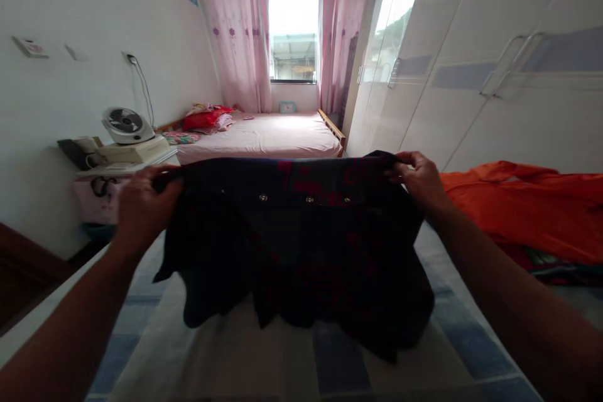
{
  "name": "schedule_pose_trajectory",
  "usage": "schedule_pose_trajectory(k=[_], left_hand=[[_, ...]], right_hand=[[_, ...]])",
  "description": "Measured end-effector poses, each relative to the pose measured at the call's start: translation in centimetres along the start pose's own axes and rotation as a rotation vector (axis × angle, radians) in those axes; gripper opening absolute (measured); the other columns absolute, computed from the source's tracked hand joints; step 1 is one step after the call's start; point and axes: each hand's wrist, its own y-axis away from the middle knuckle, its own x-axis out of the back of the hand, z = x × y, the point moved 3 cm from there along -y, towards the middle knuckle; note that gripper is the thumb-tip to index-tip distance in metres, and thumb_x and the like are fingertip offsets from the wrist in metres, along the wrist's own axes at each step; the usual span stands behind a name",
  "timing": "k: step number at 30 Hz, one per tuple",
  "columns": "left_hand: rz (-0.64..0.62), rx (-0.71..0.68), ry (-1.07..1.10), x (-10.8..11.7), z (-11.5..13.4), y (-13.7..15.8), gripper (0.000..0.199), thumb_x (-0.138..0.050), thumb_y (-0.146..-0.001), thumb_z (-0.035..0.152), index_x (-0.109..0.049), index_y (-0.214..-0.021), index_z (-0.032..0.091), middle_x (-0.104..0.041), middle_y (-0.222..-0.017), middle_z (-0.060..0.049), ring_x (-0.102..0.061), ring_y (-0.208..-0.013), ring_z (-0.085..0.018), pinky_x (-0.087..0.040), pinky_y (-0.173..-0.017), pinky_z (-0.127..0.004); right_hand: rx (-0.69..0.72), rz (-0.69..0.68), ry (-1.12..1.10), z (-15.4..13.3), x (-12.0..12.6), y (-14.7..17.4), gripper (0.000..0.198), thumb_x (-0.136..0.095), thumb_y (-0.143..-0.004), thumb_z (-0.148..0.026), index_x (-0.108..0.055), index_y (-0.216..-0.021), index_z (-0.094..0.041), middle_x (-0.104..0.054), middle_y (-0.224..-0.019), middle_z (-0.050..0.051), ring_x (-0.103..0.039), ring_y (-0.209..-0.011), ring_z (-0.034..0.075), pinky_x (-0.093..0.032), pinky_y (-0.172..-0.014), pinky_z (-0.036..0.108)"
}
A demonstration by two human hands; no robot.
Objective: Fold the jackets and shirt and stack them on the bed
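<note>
A dark garment [301, 245] with dim red patterning hangs stretched out between my hands, above the bed. Several small metal snaps or buttons run in a row below its upper edge. My left hand [148, 201] pinches the upper left corner, fingers closed on the cloth. On the other side my right hand [417, 176] grips the upper right corner between thumb and fingers. The lower part of the cloth falls in loose, uneven folds. Its exact kind is too dark to make out.
Below lies a bed with a blue and white checked sheet [339, 364]. Orange clothing [527, 207] is piled at the right, beside white wardrobes [471, 44]. Farther off are a pink-covered bed [282, 132] and a small fan [127, 124] on a cabinet at the left.
</note>
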Motion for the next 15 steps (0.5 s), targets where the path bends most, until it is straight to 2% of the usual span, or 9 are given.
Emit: schedule_pose_trajectory(k=[1,3,5,6,9,12,14,15], left_hand=[[-0.054,-0.045,-0.039,-1.7,0.9,-0.4,0.067,-0.036,-0.086,0.053,-0.036,-0.136,0.009,-0.049,-0.134,-0.010,-0.043,-0.124,-0.033,-0.034,-0.103,-0.050],[-0.136,-0.096,-0.040,-4.6,1.3,0.4,0.068,-0.038,-0.085,0.053,-0.043,-0.131,0.004,-0.050,-0.132,-0.015,-0.044,-0.125,-0.032,-0.035,-0.105,-0.046],[-0.239,-0.139,-0.009,-6.6,0.2,3.0,0.062,-0.043,-0.082,0.056,-0.056,-0.120,0.008,-0.056,-0.126,-0.014,-0.048,-0.122,-0.029,-0.037,-0.105,-0.042],[-0.320,-0.178,0.012,-7.3,-0.5,4.9,0.060,-0.046,-0.081,0.057,-0.058,-0.119,0.012,-0.055,-0.130,-0.013,-0.046,-0.125,-0.028,-0.036,-0.106,-0.042],[-0.491,-0.249,0.039,-8.0,-2.7,10.7,0.062,-0.058,-0.077,0.050,-0.047,-0.133,0.025,-0.038,-0.147,-0.009,-0.038,-0.132,-0.030,-0.036,-0.107,-0.045],[-0.574,-0.337,0.028,-8.1,-3.5,14.2,0.079,-0.069,-0.068,0.034,-0.037,-0.140,0.033,-0.026,-0.153,-0.007,-0.038,-0.132,-0.032,-0.040,-0.103,-0.044],[-0.561,-0.346,0.025,-8.5,-3.2,14.4,0.065,-0.064,-0.071,0.030,-0.047,-0.134,0.033,-0.038,-0.147,-0.005,-0.046,-0.127,-0.029,-0.043,-0.101,-0.041],[-0.552,-0.329,0.035,-8.8,-2.9,14.0,0.051,-0.058,-0.075,0.030,-0.054,-0.127,0.031,-0.048,-0.139,-0.005,-0.053,-0.120,-0.027,-0.046,-0.098,-0.038]], right_hand=[[0.010,-0.010,0.051,0.6,-1.0,-0.2,0.034,-0.055,-0.078,-0.025,-0.054,-0.111,-0.015,-0.062,-0.103,0.010,-0.063,-0.072,0.016,-0.053,-0.068,0.031],[0.060,-0.090,0.176,1.9,-2.3,1.2,0.040,-0.055,-0.079,-0.028,-0.052,-0.117,-0.015,-0.057,-0.119,0.014,-0.064,-0.088,0.021,-0.053,-0.079,0.036],[0.144,-0.209,0.248,2.9,-2.7,4.5,0.040,-0.052,-0.082,-0.032,-0.052,-0.119,-0.016,-0.056,-0.121,0.013,-0.060,-0.102,0.024,-0.050,-0.088,0.040],[0.188,-0.267,0.271,3.4,-2.5,6.7,0.040,-0.051,-0.083,-0.034,-0.053,-0.120,-0.019,-0.056,-0.121,0.012,-0.057,-0.109,0.025,-0.048,-0.093,0.041],[0.228,-0.420,0.313,5.0,-1.0,13.7,0.043,-0.050,-0.084,-0.041,-0.053,-0.124,-0.024,-0.053,-0.130,0.010,-0.052,-0.119,0.026,-0.044,-0.098,0.043],[0.328,-0.606,0.409,6.7,-0.4,19.0,0.071,-0.064,-0.073,-0.044,-0.042,-0.138,-0.028,-0.042,-0.143,0.009,-0.041,-0.129,0.031,-0.040,-0.102,0.047],[0.406,-0.649,0.468,7.4,-0.9,20.3,0.077,-0.068,-0.067,-0.039,-0.042,-0.139,-0.029,-0.041,-0.144,0.008,-0.037,-0.131,0.034,-0.036,-0.104,0.051],[0.420,-0.640,0.482,7.5,-1.4,20.3,0.066,-0.066,-0.069,-0.034,-0.049,-0.133,-0.030,-0.046,-0.140,0.007,-0.040,-0.130,0.033,-0.035,-0.104,0.052]])
